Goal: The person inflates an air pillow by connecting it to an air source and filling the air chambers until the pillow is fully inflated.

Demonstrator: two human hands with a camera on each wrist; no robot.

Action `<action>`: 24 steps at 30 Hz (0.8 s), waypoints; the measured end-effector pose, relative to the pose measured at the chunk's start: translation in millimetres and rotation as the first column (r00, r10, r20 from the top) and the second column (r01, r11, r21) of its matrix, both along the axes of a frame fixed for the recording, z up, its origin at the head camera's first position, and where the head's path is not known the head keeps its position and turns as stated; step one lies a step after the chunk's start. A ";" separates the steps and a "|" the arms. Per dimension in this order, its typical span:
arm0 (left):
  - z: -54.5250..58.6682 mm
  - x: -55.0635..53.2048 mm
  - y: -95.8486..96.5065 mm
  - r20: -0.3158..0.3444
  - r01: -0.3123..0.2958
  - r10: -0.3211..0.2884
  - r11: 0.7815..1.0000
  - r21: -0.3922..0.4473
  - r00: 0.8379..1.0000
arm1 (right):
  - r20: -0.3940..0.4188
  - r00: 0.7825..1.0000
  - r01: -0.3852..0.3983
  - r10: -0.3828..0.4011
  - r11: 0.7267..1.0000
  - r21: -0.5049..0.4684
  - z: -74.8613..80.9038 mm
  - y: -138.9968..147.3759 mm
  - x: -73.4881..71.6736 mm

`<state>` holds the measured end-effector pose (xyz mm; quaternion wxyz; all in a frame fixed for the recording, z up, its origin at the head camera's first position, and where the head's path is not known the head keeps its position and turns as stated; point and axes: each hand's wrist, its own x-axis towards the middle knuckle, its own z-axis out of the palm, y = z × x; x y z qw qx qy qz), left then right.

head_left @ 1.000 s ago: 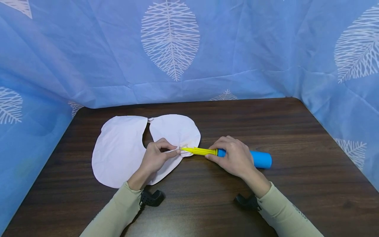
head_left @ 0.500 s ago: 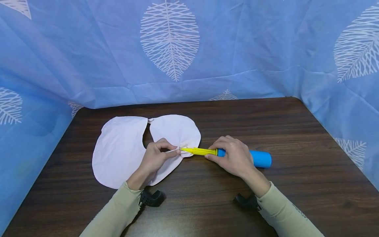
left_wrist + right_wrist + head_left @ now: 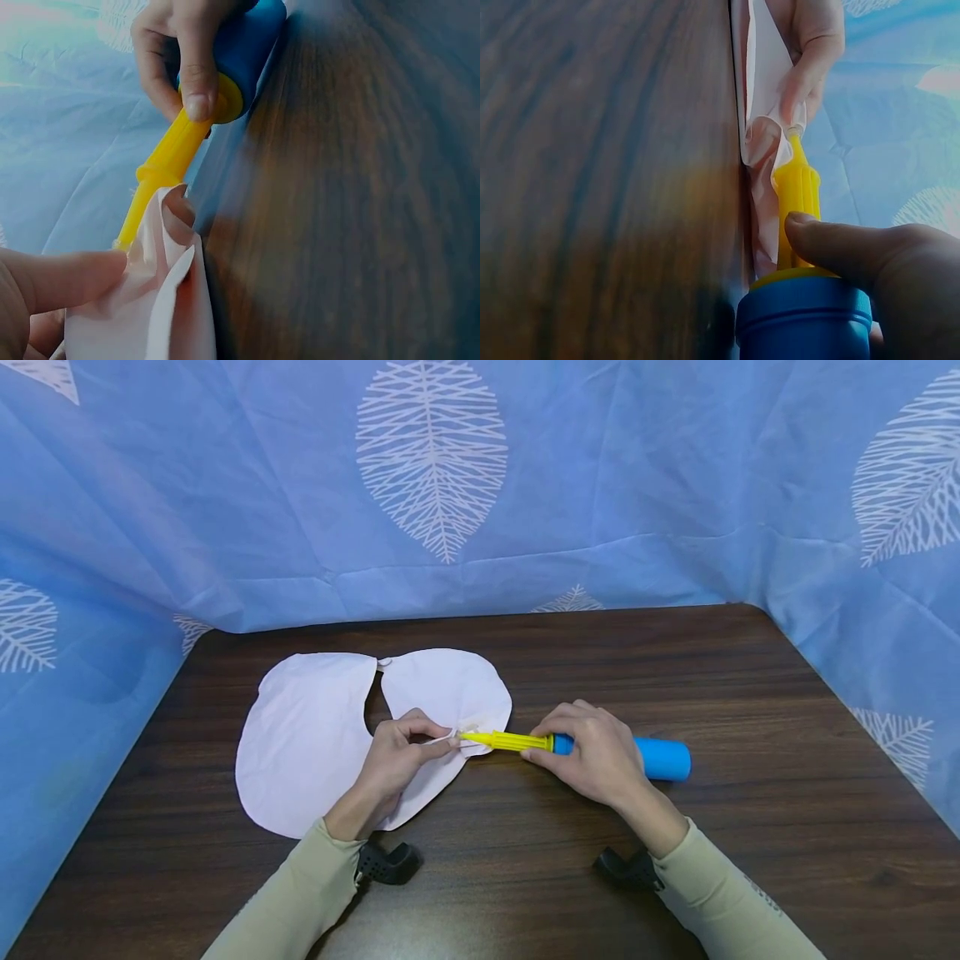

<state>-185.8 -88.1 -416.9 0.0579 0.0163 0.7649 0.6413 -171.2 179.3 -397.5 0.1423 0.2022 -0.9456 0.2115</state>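
A flat white inflatable [image 3: 300, 743], roughly a ring with an opening in the middle, lies limp on the table. My left hand [image 3: 393, 760] pinches its valve between thumb and fingers at the right part. The tapered yellow nozzle [image 3: 517, 742] of a hand pump meets the valve there; how deep the tip sits is hidden by the fingertips. Around the front of the pump's blue barrel [image 3: 663, 760] my right hand [image 3: 596, 756] curls, holding it low and level. In the right wrist view, the right thumb [image 3: 840, 244] lies along the nozzle's base.
Dark wood-grain table [image 3: 750, 710] extends beneath everything. Blue cloth [image 3: 637, 485] with white leaf prints hangs behind and at both sides. A black wrist mount [image 3: 388, 862] is on the left forearm, another black mount [image 3: 626, 870] on the right.
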 end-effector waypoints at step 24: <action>2.3 0.4 2.0 0.053 -0.010 0.007 0.999 0.047 0.999 | 0.005 1.000 -0.003 0.003 1.000 -0.028 0.5 -3.2 -0.4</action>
